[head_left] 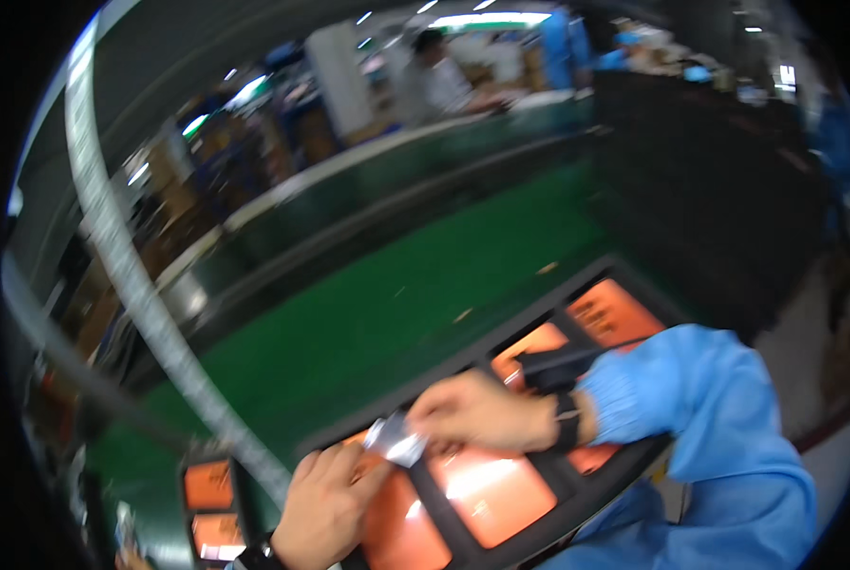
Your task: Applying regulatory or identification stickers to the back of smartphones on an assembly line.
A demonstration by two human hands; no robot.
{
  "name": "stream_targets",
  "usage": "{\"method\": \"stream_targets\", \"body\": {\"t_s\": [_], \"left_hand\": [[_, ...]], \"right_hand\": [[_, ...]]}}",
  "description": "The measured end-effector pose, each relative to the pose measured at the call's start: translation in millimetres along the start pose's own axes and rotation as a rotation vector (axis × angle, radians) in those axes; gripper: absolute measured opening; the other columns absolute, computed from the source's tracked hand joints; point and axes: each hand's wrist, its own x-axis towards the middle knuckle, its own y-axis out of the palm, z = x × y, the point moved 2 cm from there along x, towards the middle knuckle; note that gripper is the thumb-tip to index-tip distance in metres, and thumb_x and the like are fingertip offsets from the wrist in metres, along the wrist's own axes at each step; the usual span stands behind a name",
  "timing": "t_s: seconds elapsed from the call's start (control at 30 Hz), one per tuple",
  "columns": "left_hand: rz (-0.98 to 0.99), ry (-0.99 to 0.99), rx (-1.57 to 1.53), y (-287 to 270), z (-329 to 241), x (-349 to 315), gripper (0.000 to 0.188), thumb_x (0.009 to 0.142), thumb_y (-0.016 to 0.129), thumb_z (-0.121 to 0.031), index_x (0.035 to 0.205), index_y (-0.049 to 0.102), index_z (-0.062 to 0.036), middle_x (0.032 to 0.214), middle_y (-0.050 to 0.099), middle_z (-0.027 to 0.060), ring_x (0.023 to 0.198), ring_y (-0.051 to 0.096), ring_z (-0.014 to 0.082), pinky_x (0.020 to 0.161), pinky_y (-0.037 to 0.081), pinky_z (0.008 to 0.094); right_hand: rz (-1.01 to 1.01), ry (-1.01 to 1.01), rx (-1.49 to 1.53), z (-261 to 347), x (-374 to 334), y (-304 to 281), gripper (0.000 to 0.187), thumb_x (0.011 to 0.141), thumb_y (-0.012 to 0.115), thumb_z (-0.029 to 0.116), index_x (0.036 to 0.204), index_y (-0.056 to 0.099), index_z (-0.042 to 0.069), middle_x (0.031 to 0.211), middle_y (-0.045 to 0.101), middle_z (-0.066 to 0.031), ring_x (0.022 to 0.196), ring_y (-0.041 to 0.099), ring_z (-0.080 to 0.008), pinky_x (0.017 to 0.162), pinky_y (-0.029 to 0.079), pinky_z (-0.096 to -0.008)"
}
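Fingers of both hands are closed on one small silvery piece [395,440], seemingly a strip or tab of film or foil; blur keeps its exact kind from being told. The left hand [325,503] comes up from the lower edge and pinches the piece from below, while the right hand [477,413], reaching across in a blue sleeve [719,418] with a dark wrist strap [566,420], pinches it from above.

The piece is held just over a black tray [444,527] with orange, glossy panels [491,489] set in its compartments, near the tray's front left corner. The tray is seen lying on a green work surface [396,313], close to the surface's near edge. A second, smaller black holder with orange panels [208,503] lies apart from it, toward the near left corner of the surface.

As to progress, it is judged that the work is in mid-course: the silvery piece is lifted clear of the panel beneath, yet it is not released, and whether it is being peeled off or laid on cannot be told. The other panels in the tray look alike, so how many have been treated cannot be said.

At the far edge of the surface a grey conveyor rail [368,190] is seen, with another person [439,81] at work beyond it.
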Motion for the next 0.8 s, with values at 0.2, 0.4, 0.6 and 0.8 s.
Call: {"method": "stream_targets", "body": {"t_s": [0.2, 0.4, 0.6, 0.8], "left_hand": [[0.066, 0.032, 0.175, 18, 20, 14, 0.031, 0.077, 0.049, -0.005, 0.106, 0.057, -0.0021, 0.115, 0.051, 0.0192, 0.103, 0.048, 0.0338, 0.086, 0.038, 0.0439], [0.033, 0.089, 0.369, 19, 19, 28, 0.026, 0.078, 0.049, -0.01, 0.1, 0.059, -0.002, 0.117, 0.051, 0.0183, 0.103, 0.048, 0.0321, 0.088, 0.037, 0.0452], [0.01, 0.133, 0.564, 26, 19, 30, 0.027, 0.077, 0.052, -0.018, 0.097, 0.062, -0.0034, 0.119, 0.053, 0.0153, 0.105, 0.049, 0.0294, 0.09, 0.037, 0.0454], [0.079, 0.168, 0.453, 17, 22, 35, 0.025, 0.067, 0.056, -0.014, 0.087, 0.064, 0.0006, 0.115, 0.055, 0.016, 0.097, 0.051, 0.0278, 0.085, 0.04, 0.0399]], "right_hand": [[0.0, 0.014, 0.014, 0, 5, 13, 0.015, 0.089, 0.058, 0.017, 0.09, 0.057, 0.002, 0.068, 0.055, -0.0013, 0.055, 0.05, -0.0059, 0.05, 0.043, -0.0198], [0.045, -0.001, -0.016, 0, 6, 3, 0.019, 0.09, 0.059, 0.021, 0.093, 0.059, 0.003, 0.069, 0.056, 0.0018, 0.06, 0.048, -0.003, 0.053, 0.041, -0.0183], [0.059, -0.002, -0.014, 3, 5, 4, 0.018, 0.09, 0.058, 0.022, 0.091, 0.059, 0.004, 0.069, 0.055, 0.0023, 0.06, 0.048, -0.0029, 0.053, 0.04, -0.0179], [0.055, -0.006, -0.024, 0, 6, 5, 0.018, 0.09, 0.058, 0.022, 0.09, 0.058, 0.004, 0.069, 0.054, 0.0029, 0.059, 0.047, -0.0029, 0.053, 0.039, -0.0181]]}}
